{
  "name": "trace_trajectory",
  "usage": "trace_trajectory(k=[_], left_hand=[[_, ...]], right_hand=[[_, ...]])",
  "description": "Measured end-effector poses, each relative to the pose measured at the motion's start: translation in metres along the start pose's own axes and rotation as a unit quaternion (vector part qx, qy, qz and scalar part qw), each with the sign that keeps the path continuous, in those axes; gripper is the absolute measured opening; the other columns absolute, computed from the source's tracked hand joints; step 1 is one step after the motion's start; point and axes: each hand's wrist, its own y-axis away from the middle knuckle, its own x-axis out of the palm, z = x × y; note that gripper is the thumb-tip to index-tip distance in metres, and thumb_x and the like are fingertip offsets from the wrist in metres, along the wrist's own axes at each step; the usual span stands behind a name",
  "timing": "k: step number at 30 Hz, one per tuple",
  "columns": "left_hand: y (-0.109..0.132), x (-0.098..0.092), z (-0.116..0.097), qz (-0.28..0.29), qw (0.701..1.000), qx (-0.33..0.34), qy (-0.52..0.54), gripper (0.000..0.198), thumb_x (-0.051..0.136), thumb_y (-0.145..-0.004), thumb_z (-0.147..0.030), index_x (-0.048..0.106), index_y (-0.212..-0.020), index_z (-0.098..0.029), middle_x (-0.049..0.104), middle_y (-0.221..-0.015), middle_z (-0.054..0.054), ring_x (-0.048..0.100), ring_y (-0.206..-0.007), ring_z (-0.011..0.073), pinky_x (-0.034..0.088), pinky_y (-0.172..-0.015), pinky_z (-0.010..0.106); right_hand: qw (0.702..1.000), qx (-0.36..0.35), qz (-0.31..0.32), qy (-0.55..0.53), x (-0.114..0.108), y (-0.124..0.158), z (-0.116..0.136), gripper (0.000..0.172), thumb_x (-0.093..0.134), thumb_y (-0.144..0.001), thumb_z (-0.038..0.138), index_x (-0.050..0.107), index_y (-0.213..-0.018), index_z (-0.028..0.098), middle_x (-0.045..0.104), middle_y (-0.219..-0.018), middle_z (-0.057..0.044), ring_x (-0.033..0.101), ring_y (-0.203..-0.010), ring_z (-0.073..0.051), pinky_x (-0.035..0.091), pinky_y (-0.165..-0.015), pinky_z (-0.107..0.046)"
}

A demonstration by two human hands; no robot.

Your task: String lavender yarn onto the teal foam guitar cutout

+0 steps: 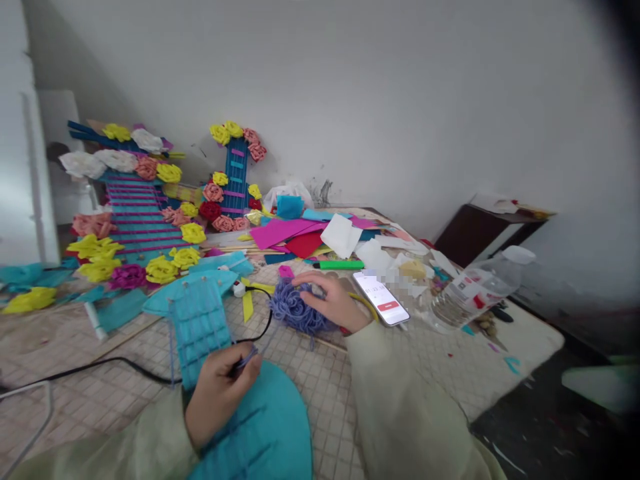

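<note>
My left hand [223, 390] is closed round a small loop of purple yarn, low over a turquoise craft piece [285, 427] with a rounded lower end and a ribbed neck crossed by strands. From its fingers a strand runs toward a tangled heap of purple yarn [295, 308] on the tiled-pattern table. My right hand [335, 300] reaches over the heap's right side, fingers apart and touching or just above the yarn; whether a strand lies under the fingertips cannot be told. A lit phone [381, 298] lies right of it.
Decorated pieces with paper flowers [145, 207] stand at the back left. Coloured paper sheets [280, 233] and a green marker [341, 265] lie behind the yarn. A clear plastic bottle [470, 293] lies at the right, and a black cable [125, 363] crosses the left side.
</note>
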Motion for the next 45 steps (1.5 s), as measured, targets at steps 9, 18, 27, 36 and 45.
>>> trace_trajectory(k=[9, 18, 27, 36, 45], left_hand=[[0.004, -0.004, 0.001, -0.023, 0.999, 0.02, -0.012, 0.027, 0.047, -0.076, -0.028, 0.051, -0.051, -0.018, 0.047, -0.044, -0.002, 0.044, -0.042, 0.0116, 0.038, -0.042, 0.023], [0.006, -0.006, -0.006, -0.02, 0.999, 0.039, -0.003, 0.032, 0.051, -0.073, -0.03, 0.048, -0.043, -0.021, 0.047, -0.042, -0.002, 0.046, -0.041, 0.0124, 0.042, -0.044, 0.024], [0.006, -0.009, -0.006, -0.028, 0.999, 0.024, -0.017, 0.03, 0.051, -0.072, -0.031, 0.05, -0.044, -0.021, 0.048, -0.042, -0.002, 0.045, -0.042, 0.0123, 0.043, -0.045, 0.024], [0.003, -0.004, -0.003, -0.013, 0.999, 0.04, -0.018, 0.029, 0.046, -0.076, -0.027, 0.045, -0.048, -0.019, 0.04, -0.044, -0.004, 0.038, -0.042, 0.0098, 0.035, -0.041, 0.021], [0.003, -0.001, -0.007, 0.054, 0.993, 0.102, 0.0, 0.03, 0.044, -0.078, -0.02, 0.039, -0.048, -0.019, 0.033, -0.046, -0.005, 0.035, -0.042, 0.0086, 0.031, -0.041, 0.02]], right_hand=[[0.994, 0.018, 0.082, 0.071, 0.017, -0.003, -0.017, 0.045, 0.057, -0.069, 0.014, 0.057, -0.114, 0.02, 0.058, -0.117, -0.007, 0.053, -0.106, -0.021, 0.04, -0.093, -0.033], [0.991, 0.074, -0.002, 0.113, 0.027, -0.004, -0.013, 0.035, 0.055, -0.064, 0.01, 0.065, -0.096, 0.019, 0.067, -0.097, -0.006, 0.06, -0.091, -0.021, 0.044, -0.086, -0.032], [0.973, 0.14, -0.152, 0.101, 0.003, -0.006, -0.025, 0.027, 0.046, -0.068, 0.006, 0.066, -0.08, 0.02, 0.068, -0.087, -0.004, 0.059, -0.09, -0.022, 0.039, -0.091, -0.04], [0.992, 0.113, -0.03, -0.048, -0.039, 0.017, -0.003, 0.032, 0.053, -0.077, 0.021, 0.057, -0.109, 0.021, 0.064, -0.103, -0.004, 0.06, -0.093, -0.018, 0.047, -0.078, -0.031], [0.975, 0.05, 0.208, 0.06, 0.001, -0.037, 0.004, 0.033, 0.066, -0.061, 0.012, 0.067, -0.091, 0.025, 0.067, -0.097, 0.001, 0.06, -0.093, -0.018, 0.043, -0.081, -0.025]])
